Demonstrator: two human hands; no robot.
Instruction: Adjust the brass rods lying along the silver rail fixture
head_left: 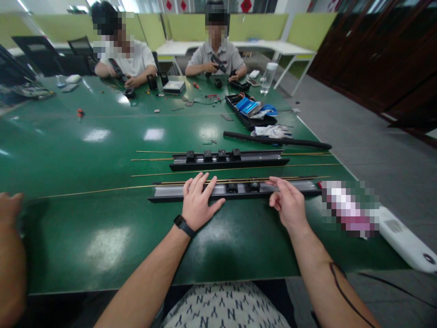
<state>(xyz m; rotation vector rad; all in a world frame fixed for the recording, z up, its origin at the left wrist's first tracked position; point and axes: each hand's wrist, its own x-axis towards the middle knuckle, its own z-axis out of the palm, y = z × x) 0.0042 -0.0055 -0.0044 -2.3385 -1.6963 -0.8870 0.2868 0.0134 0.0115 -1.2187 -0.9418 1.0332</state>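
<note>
My left hand (200,202), a dark watch on its wrist, lies with fingers spread across the nearer black channel (170,197). Its fingertips reach the thin brass-coloured rods (235,181) running along the channel's far edge. Further right, my right hand (289,200) is closed, its fingertips at the rods over the same channel; the grip itself is partly hidden. Between the hands, small black blocks (253,185) sit in the channel. A second black channel (225,164) with several black blocks lies parallel behind it, and a single rod (205,172) lies between the two.
Another person's arm (12,218) enters at left. Two people (218,59) sit opposite, handling dark tools. A black tray (239,111) with blue packs, gloves (273,131) and a long black strip (280,140) lie behind the channels. A white device (404,237) lies at the right edge.
</note>
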